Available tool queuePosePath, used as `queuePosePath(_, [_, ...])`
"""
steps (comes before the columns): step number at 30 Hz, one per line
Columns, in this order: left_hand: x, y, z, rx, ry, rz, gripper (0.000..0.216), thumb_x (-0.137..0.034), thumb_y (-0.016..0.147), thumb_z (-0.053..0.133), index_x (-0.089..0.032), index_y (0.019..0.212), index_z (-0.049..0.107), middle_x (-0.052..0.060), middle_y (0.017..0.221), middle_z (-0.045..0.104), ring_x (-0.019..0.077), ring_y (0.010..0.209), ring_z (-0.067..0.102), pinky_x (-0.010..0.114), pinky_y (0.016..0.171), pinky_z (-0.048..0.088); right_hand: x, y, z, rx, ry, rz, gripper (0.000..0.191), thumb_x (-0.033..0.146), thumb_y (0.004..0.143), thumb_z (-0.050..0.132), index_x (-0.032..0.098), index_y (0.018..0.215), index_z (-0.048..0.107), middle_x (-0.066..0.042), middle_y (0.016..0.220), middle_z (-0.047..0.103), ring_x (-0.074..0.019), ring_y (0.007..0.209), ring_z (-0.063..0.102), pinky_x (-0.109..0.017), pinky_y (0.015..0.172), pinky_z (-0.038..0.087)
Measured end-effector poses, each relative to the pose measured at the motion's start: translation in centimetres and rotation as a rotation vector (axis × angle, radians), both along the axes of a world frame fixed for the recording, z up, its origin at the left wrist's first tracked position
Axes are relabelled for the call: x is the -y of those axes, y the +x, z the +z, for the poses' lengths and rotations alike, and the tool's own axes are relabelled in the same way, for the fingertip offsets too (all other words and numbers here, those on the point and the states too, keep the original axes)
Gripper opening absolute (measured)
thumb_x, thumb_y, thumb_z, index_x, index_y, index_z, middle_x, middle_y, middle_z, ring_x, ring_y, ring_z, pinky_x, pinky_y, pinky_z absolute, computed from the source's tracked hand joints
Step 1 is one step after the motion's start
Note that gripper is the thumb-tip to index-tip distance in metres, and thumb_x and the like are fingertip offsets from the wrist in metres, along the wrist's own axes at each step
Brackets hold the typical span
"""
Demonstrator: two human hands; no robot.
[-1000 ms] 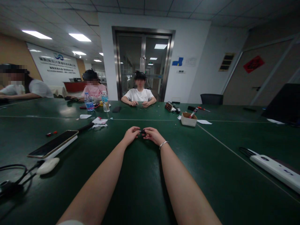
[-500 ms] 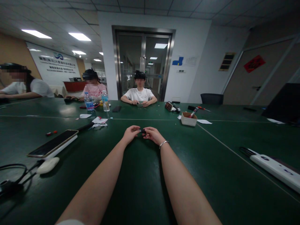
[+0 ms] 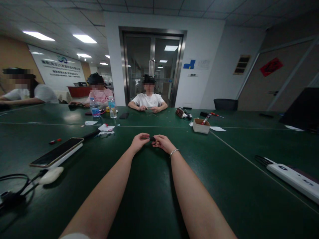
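Both my hands meet over the middle of the green table. Between their fingertips is a small black object, too small to name, with a lighter bit at its left end. My right hand, with a silver bracelet at the wrist, pinches the black part. My left hand has its fingers closed at the lighter end on the left. My fingers partly cover the object.
To the left lie a phone on a white block, a white mouse-shaped item and cables. Two water bottles stand farther back. A small open box sits right of centre; a white power strip lies far right. Several people sit across the table.
My hands stay almost in place, with the small black object shifting only slightly between the fingertips. The person at far left has moved a little to the right.
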State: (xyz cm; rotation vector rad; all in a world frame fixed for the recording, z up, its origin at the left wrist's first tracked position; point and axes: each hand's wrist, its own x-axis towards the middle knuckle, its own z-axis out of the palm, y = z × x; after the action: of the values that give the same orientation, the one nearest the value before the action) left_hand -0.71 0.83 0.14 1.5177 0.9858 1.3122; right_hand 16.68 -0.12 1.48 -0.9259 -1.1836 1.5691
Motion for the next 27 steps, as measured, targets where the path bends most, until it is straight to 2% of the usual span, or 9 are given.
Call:
queuePosePath(3, [0.10, -0.09, 0.00, -0.002, -0.009, 0.003, 0.036, -0.025, 0.058, 0.074, -0.014, 0.092, 0.064, 0.009, 0.090, 0.067, 0.0201, 0.087, 0.062, 0.038, 0.082, 0.047, 0.15, 0.12, 0.07, -0.006, 0.018, 0.015, 0.005, 0.017, 0.083, 0.057, 0.012, 0.085, 0.056, -0.001, 0.060, 0.062, -0.0051, 0.041, 0.054, -0.025, 0.057, 0.057])
queuePosePath(7, [0.24, -0.14, 0.08, 0.011, -0.026, 0.003, 0.037, -0.027, 0.058, 0.074, -0.014, 0.091, 0.064, 0.010, 0.092, 0.067, 0.0209, 0.087, 0.062, 0.038, 0.079, 0.048, 0.23, 0.23, 0.25, -0.051, 0.073, 0.027, 0.031, 0.011, 0.073, 0.065, 0.019, 0.100, 0.053, 0.002, 0.079, 0.062, -0.0031, 0.042, 0.055, -0.028, 0.060, 0.058])
queuePosePath(10, [0.22, -0.11, 0.07, 0.009, -0.014, 0.007, 0.037, -0.027, 0.058, 0.075, -0.014, 0.091, 0.064, 0.010, 0.092, 0.067, 0.0208, 0.089, 0.061, 0.038, 0.080, 0.047, 0.07, 0.03, 0.35, 0.004, 0.019, -0.015, 0.024, 0.029, 0.081, 0.059, 0.017, 0.100, 0.051, 0.001, 0.070, 0.061, -0.0051, 0.039, 0.053, -0.030, 0.055, 0.058])
queuePosePath(12, [0.17, -0.11, 0.03, 0.006, -0.004, 0.015, 0.036, -0.026, 0.058, 0.074, -0.014, 0.090, 0.064, 0.010, 0.091, 0.067, 0.0205, 0.088, 0.061, 0.038, 0.081, 0.047, -0.02, -0.11, 0.39, 0.069, 0.003, -0.024, 0.022, 0.034, 0.086, 0.052, 0.014, 0.095, 0.052, 0.001, 0.059, 0.059, -0.0049, 0.034, 0.047, -0.029, 0.049, 0.056])
queuePosePath(15, [0.14, -0.14, 0.00, -0.008, 0.000, 0.032, 0.035, -0.026, 0.059, 0.073, -0.013, 0.090, 0.064, 0.010, 0.092, 0.066, 0.0203, 0.089, 0.061, 0.037, 0.082, 0.047, 0.05, -0.12, 0.43, 0.081, 0.067, 0.003, 0.017, 0.019, 0.080, 0.057, 0.016, 0.096, 0.052, 0.002, 0.064, 0.060, -0.0028, 0.034, 0.045, -0.028, 0.048, 0.056])
queuePosePath(17, [0.14, -0.14, 0.01, -0.019, 0.004, 0.041, 0.034, -0.026, 0.059, 0.073, -0.014, 0.090, 0.064, 0.010, 0.092, 0.066, 0.0204, 0.089, 0.061, 0.038, 0.082, 0.047, 0.16, -0.04, 0.48, 0.030, 0.088, 0.006, 0.031, 0.012, 0.075, 0.060, 0.021, 0.103, 0.049, 0.004, 0.075, 0.059, -0.0027, 0.038, 0.050, -0.031, 0.053, 0.058])
queuePosePath(22, [0.18, -0.09, 0.11, -0.027, 0.018, 0.038, 0.033, -0.026, 0.059, 0.073, -0.014, 0.089, 0.065, 0.010, 0.091, 0.067, 0.0202, 0.089, 0.061, 0.038, 0.082, 0.047, 0.27, -0.01, 0.65, 0.087, 0.015, -0.020, 0.019, 0.022, 0.081, 0.056, 0.018, 0.099, 0.050, 0.002, 0.070, 0.058, -0.0034, 0.037, 0.048, -0.028, 0.048, 0.057])
queuePosePath(25, [0.18, -0.07, 0.14, -0.024, 0.018, 0.052, 0.031, -0.026, 0.060, 0.073, -0.014, 0.087, 0.065, 0.009, 0.091, 0.066, 0.0200, 0.088, 0.061, 0.038, 0.082, 0.047, 0.28, 0.03, 0.71, 0.040, 0.065, -0.004, 0.038, 0.011, 0.074, 0.061, 0.024, 0.106, 0.046, 0.003, 0.082, 0.059, -0.0020, 0.039, 0.049, -0.030, 0.052, 0.058])
queuePosePath(27, [0.15, -0.05, 0.11, -0.019, 0.018, 0.061, 0.030, -0.027, 0.059, 0.073, -0.014, 0.086, 0.065, 0.009, 0.091, 0.066, 0.0198, 0.088, 0.061, 0.037, 0.083, 0.046, 0.31, 0.04, 0.74, 0.011, 0.057, -0.022, 0.044, 0.012, 0.073, 0.063, 0.027, 0.109, 0.043, 0.004, 0.083, 0.058, -0.0024, 0.040, 0.051, -0.031, 0.055, 0.058])
